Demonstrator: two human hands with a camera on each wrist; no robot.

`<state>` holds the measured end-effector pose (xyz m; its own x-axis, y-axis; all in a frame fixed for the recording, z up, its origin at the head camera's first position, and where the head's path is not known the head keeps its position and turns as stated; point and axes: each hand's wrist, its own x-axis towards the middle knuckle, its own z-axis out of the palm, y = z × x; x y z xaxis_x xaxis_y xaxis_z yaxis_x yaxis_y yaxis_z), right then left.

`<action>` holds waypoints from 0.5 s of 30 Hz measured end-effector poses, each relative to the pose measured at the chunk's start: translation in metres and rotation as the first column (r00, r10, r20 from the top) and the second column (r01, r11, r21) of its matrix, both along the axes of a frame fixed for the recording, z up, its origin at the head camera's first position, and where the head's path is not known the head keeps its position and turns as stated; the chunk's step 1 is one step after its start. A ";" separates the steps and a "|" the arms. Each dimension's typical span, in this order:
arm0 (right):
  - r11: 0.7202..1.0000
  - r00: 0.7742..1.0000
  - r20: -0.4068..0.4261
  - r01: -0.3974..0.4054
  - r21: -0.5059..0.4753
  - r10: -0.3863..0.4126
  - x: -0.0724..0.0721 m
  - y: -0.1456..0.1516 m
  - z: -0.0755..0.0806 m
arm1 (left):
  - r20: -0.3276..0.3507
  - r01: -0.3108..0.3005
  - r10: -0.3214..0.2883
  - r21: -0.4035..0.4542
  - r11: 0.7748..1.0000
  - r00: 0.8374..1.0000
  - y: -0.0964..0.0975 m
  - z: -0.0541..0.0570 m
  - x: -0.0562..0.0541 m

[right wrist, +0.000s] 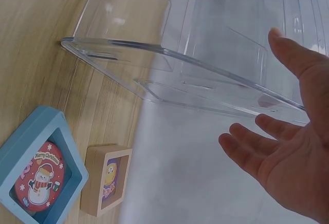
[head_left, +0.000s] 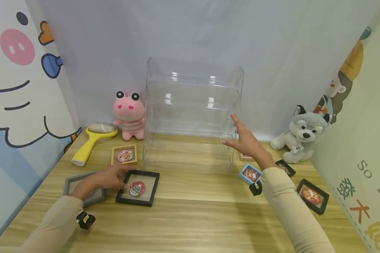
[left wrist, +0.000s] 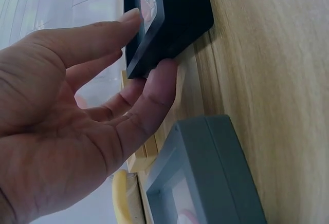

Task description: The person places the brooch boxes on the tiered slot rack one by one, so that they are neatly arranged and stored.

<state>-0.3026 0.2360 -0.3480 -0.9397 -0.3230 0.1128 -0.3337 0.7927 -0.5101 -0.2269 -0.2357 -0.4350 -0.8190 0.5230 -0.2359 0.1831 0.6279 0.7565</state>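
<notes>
My left hand (head_left: 111,176) is at the left edge of a black picture frame (head_left: 150,202) with a round red Christmas tree badge (head_left: 137,188) inside. In the left wrist view the thumb lies on the front of the black frame (left wrist: 177,26) and the fingers curl against its side, pinching it. My right hand (head_left: 245,140) is beside the right side of a clear tiered display rack (head_left: 190,153). Its fingers are spread and hold nothing; in the right wrist view thumb and fingers stand either side of the rack's edge (right wrist: 205,70).
Left lie a grey frame (head_left: 96,200), a wooden frame (head_left: 113,154) and a yellow-handled roller (head_left: 90,146). A pink plush (head_left: 129,112) sits beside the rack. To the right are a blue frame (right wrist: 77,175), a small wooden frame (right wrist: 92,183), black frames (head_left: 320,207) and a husky plush (head_left: 307,131).
</notes>
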 end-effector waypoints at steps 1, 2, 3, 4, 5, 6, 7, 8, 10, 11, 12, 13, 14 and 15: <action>1.000 1.000 0.005 0.000 0.000 0.000 0.000 0.000 0.000 | 0.014 -0.008 0.008 -0.002 1.000 1.000 0.000 0.000 0.001; 1.000 1.000 0.009 -0.001 0.000 0.001 0.000 -0.001 0.001 | 0.022 -0.013 0.013 -0.009 1.000 1.000 0.001 0.000 0.001; 1.000 1.000 0.012 -0.002 -0.001 0.002 0.000 -0.001 0.001 | 0.032 -0.020 0.020 -0.010 1.000 0.999 0.001 0.000 0.001; 1.000 1.000 0.015 -0.003 -0.001 0.003 0.000 -0.001 0.002 | 0.040 -0.026 0.027 -0.011 1.000 0.999 0.001 0.000 0.001; 1.000 1.000 0.017 -0.005 0.000 0.005 0.000 -0.001 0.002 | 0.045 -0.032 0.033 -0.012 0.999 0.998 0.001 0.000 0.002; 1.000 1.000 0.019 -0.006 0.001 0.006 0.000 -0.001 0.002 | 0.048 -0.036 0.037 -0.015 0.999 0.998 0.002 0.001 0.002; 1.000 1.000 0.022 -0.007 0.001 0.007 0.000 -0.002 0.002 | 0.047 -0.036 0.037 -0.019 0.999 0.998 0.002 0.001 0.002; 1.000 1.000 0.023 -0.007 0.002 0.007 0.000 -0.002 0.003 | 0.046 -0.034 0.035 -0.024 0.999 0.998 0.002 0.002 0.002; 1.000 1.000 0.027 -0.005 0.003 0.005 0.000 -0.002 0.003 | 0.051 -0.046 0.047 -0.031 0.998 0.998 0.003 0.002 0.002; 1.000 1.000 0.029 -0.003 0.002 0.003 0.000 -0.002 0.003 | 0.053 -0.050 0.052 -0.036 0.998 0.997 0.003 0.003 0.002; 1.000 1.000 0.030 -0.002 0.000 0.002 0.000 -0.002 0.003 | 0.055 -0.054 0.056 -0.041 0.998 0.997 0.004 0.003 0.002; 1.000 1.000 0.030 -0.001 0.000 0.001 0.000 -0.002 0.003 | 0.057 -0.059 0.061 -0.045 0.997 0.996 0.005 0.003 0.002; 1.000 1.000 0.030 0.000 -0.001 0.000 0.000 -0.002 0.003 | 0.062 -0.069 0.071 -0.049 0.996 0.996 0.005 0.002 0.002; 1.000 1.000 0.030 0.000 -0.003 0.000 0.000 -0.002 0.003 | 0.068 -0.084 0.088 -0.053 0.995 0.994 0.006 0.002 0.002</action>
<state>-0.3021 0.2342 -0.3448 -0.9427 -0.3226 0.0853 -0.3180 0.7913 -0.5223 -0.2250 -0.2295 -0.4328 -0.8411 0.4372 -0.3183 0.0743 0.6764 0.7327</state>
